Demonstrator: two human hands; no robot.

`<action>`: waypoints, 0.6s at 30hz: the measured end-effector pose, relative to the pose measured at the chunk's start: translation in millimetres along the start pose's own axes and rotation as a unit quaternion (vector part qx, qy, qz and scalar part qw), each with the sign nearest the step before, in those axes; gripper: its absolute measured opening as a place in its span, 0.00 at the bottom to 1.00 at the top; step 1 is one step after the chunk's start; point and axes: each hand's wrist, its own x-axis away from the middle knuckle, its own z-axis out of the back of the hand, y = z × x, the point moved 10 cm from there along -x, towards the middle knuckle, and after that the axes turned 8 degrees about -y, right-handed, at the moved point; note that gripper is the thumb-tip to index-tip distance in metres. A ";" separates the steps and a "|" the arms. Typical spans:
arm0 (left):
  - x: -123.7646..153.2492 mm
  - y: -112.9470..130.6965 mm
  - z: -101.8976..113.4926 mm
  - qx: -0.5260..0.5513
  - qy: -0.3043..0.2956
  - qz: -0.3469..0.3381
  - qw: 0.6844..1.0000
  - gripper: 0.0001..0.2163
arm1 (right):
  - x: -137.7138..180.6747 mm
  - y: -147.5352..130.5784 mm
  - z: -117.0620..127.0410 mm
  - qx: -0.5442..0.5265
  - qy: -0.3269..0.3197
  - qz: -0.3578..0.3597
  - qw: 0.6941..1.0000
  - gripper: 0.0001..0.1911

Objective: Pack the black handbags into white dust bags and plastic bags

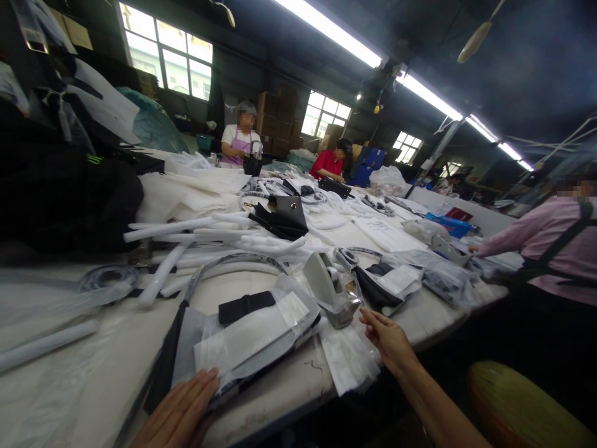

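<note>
My left hand [184, 404] lies with fingers stretched out on the near edge of a black handbag [247, 305]. White tissue and a clear plastic sleeve [254, 336] cover part of the bag, and its wrapped strap [233, 260] arches up behind. To the right stands a grey tape dispenser [326, 289]. My right hand [385, 336] is just in front of the dispenser's cutting edge, thumb and fingertips pinched on a piece of clear tape that barely shows. Below the dispenser, thin clear plastic bags [349, 361] hang over the table edge.
White foam tubes [209, 233] and an unwrapped black bag [282, 218] lie behind the wrapped one. Another wrapped bag [387, 283] is right of the dispenser. Dark cloth [69, 180] is heaped at left. A person in pink [555, 242] stands at right; two others work across the table.
</note>
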 end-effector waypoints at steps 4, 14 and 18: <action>-1.1 3.8 4.8 0.000 0.006 0.020 1.000 0.18 | 0.8 8.3 -1.8 0.003 0.009 -0.031 0.999 0.02; -1.6 3.9 7.3 0.033 0.026 0.042 0.998 0.16 | 10.9 3.9 -5.4 0.092 0.051 0.049 0.993 0.06; -0.8 4.0 7.2 0.046 0.013 0.050 0.998 0.18 | 35.1 -10.7 -3.0 0.190 0.055 0.103 0.975 0.15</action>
